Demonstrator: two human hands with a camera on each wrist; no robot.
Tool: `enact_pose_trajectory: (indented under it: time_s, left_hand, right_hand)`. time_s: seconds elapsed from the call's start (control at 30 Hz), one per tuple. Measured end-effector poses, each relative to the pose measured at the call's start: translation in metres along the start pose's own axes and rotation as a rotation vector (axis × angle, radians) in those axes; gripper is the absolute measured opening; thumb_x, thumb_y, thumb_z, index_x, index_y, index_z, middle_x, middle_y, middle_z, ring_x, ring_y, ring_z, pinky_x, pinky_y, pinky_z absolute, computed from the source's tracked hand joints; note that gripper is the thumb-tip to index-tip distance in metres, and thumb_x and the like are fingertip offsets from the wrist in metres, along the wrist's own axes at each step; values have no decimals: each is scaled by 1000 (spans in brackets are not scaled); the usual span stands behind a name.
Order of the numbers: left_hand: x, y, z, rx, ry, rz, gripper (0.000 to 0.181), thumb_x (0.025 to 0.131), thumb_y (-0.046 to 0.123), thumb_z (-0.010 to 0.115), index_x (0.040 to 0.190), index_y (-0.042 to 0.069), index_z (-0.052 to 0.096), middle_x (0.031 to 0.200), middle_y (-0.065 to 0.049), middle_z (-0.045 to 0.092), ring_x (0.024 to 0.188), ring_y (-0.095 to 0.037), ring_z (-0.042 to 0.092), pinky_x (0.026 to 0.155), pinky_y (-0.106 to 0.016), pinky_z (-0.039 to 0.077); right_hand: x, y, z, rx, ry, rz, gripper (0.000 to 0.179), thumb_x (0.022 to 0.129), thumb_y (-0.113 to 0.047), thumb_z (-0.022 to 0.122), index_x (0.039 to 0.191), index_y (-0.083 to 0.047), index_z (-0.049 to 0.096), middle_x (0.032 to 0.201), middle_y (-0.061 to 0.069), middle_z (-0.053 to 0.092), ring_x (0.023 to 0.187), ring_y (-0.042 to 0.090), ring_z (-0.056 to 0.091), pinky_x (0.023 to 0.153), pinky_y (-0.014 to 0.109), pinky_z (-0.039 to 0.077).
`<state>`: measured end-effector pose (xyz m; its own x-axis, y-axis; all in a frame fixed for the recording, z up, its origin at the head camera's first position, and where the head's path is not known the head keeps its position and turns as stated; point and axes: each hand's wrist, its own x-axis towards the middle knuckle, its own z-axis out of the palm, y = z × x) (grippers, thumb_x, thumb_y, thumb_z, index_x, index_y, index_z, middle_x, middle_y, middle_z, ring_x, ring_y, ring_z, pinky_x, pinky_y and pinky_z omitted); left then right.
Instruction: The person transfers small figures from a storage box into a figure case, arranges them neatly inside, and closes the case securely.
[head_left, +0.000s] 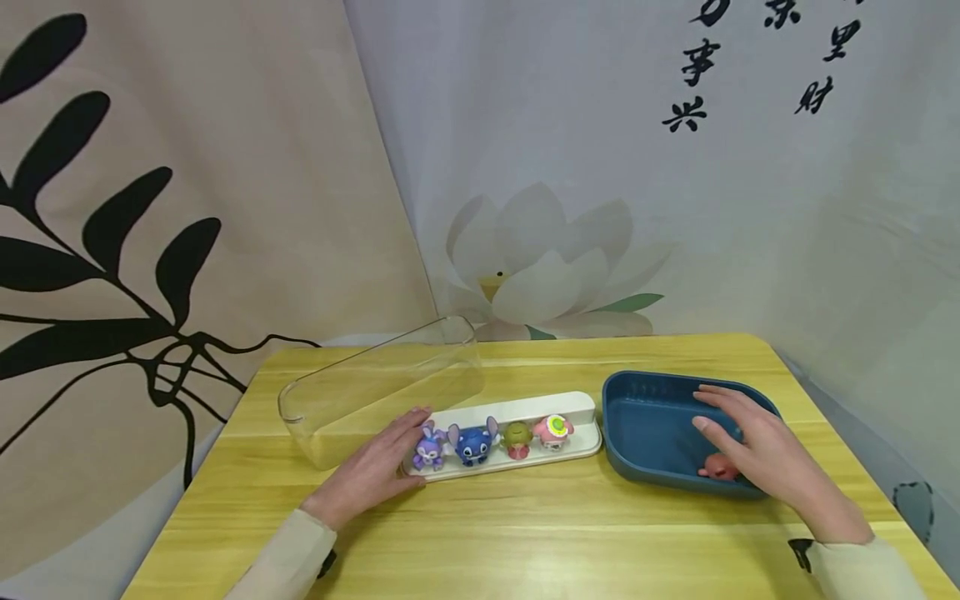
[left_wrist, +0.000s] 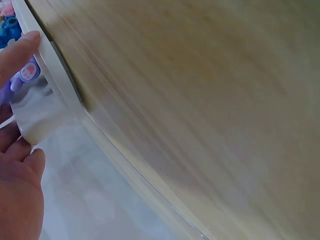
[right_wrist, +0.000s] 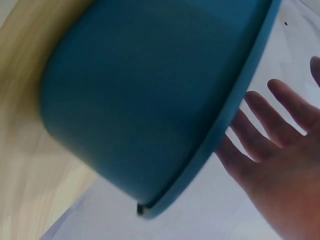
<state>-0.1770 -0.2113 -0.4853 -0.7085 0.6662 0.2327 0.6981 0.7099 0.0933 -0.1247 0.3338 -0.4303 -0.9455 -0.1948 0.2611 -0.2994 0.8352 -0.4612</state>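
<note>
A white tray (head_left: 517, 412) carries a row of small figurines: a purple rabbit-eared one (head_left: 430, 448), a blue big-eared one (head_left: 472, 443), a green and pink one (head_left: 517, 438) and a pink one with a yellow-green swirl (head_left: 553, 430). My left hand (head_left: 378, 467) holds the tray's left end, thumb at the front edge and fingers behind, as the left wrist view also shows. On the right, my right hand (head_left: 757, 442) hovers with fingers spread over a dark blue basin (head_left: 652, 433). Below that hand, a reddish-pink figurine (head_left: 718, 467) lies inside, partly covered.
Behind the tray lies a clear plastic cover (head_left: 382, 383), slanting toward the back. Everything rests on a wooden table (head_left: 525, 533). A printed cloth (head_left: 562, 150) hangs close behind the table's far edge.
</note>
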Motion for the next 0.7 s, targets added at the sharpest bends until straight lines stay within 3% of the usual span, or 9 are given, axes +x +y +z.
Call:
enact_pose_trajectory:
  time_s: [0.17,0.37,0.7]
  left_hand:
    - [-1,-1,0,-1,29,11,84,83,35,88,148,-2,52,161,-17,41,146,-34,42,114,-47,44]
    - [-2,0,-2,-44,-6,-29,81,85,34,86,149,-1,51,163,-15,38,149,-33,39,115,-46,44]
    - [-1,2,-3,-89,-40,-60,82,87,32,85,152,0,48,165,-14,35,150,-33,36,115,-46,43]
  right_hand:
    - [-2,8,-5,-19,-86,26,57,102,-37,67,145,-2,55,150,27,48,132,53,46,95,74,46]
    - [-6,19,-10,-48,-193,57,69,95,-43,75,148,-5,54,151,28,47,130,53,50,92,73,51]
    - [-11,36,-12,-113,-250,7,63,89,-35,82,140,-4,61,142,28,56,122,50,58,88,65,56]
